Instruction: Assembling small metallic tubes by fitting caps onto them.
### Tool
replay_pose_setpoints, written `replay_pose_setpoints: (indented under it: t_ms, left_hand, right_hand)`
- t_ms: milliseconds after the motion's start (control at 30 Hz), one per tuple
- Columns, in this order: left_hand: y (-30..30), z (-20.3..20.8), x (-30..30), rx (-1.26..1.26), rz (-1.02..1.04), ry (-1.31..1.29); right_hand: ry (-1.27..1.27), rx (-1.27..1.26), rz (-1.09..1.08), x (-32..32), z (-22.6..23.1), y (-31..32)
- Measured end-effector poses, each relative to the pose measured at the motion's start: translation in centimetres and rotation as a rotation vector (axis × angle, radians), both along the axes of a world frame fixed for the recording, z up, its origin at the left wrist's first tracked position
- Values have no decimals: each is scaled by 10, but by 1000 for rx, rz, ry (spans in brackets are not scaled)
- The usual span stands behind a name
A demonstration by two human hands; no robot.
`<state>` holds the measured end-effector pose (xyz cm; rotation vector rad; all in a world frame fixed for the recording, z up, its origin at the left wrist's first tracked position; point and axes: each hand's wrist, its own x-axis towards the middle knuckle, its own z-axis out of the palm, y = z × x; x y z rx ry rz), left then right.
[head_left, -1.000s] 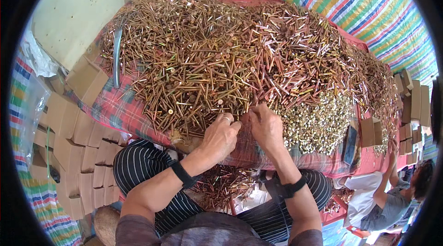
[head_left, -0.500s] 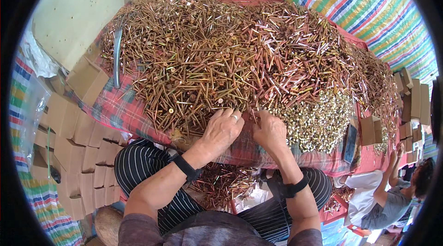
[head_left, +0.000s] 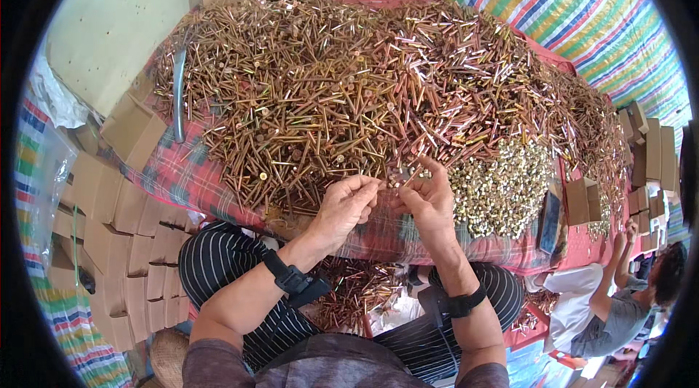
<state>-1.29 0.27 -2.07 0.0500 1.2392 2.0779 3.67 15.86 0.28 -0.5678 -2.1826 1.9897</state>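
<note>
My left hand (head_left: 348, 207) is closed in a pinch at the near edge of a broad heap of brassy bolts (head_left: 320, 107). What its fingertips hold is too small to make out. Just to its right, my right hand (head_left: 431, 202) has its thumb and index finger apart, the index stretched forward and the other fingers curled. Small shiny bits show near these fingertips, and I cannot tell whether they touch the hand. Beside my right hand lies a pile of small gold and silver nut-like pieces (head_left: 502, 191).
Red plaid cloth (head_left: 182, 187) lies under the heap. A curved metal strip (head_left: 179, 96) rests at its left. Cardboard boxes (head_left: 102, 187) are stacked at left, and a small open box (head_left: 582, 200) stands at right. Another person (head_left: 619, 308) sits at the lower right. More bolts (head_left: 357, 289) lie between my knees.
My left hand has turned from reaching over the bolts, palm down, to a pinch slightly nearer me. My right hand has rolled over, and its thumb and index finger have spread.
</note>
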Motion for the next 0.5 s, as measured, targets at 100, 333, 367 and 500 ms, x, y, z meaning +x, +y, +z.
replay_pose_setpoints:
  t_ms: [100,333,367,500]
  left_hand:
    - [-2,3,3,-55,-71,-19]
    - [-1,2,7,-40,-44,-29]
    - [-3,0,7,-28,-51,-14]
    - [-1,4,8,-77,-51,49]
  right_hand:
    - [102,-260,-52,2,3,-4]
    - [164,-362,-50,6,-9,-7]
    - [163,-363,-48,6,-9,-8]
    - [141,-418,-28,10,-16,-12]
